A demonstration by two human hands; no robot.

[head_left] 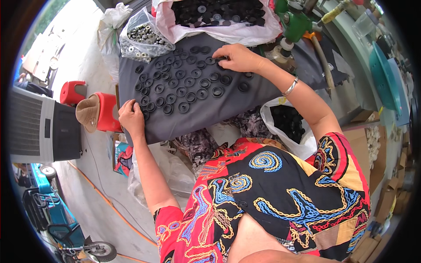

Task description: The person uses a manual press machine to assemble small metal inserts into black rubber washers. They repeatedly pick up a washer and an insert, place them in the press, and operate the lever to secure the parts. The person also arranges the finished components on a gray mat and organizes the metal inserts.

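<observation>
Many black round plastic caps (189,82) with raised rims lie spread over a dark grey cloth (237,100) on the table in front of me. At the far right of the spread, my right hand (240,58) reaches down among them. Its thumb and forefinger close around one black cap, which the fingers partly hide. My left hand (132,117) rests at the cloth's left edge beside the nearest caps, fingers loosely bent and nothing seen in them. A large white sack (245,35) of black caps stands at the back.
Left of the sack lies a clear bag of small metal parts (147,38). A green hand-lever press (298,25) and a wooden-handled hammer (323,63) are at the far right. Another white bag of black pieces (285,122) hangs by my lap. A red stool (107,113) carries a brown hat (89,113).
</observation>
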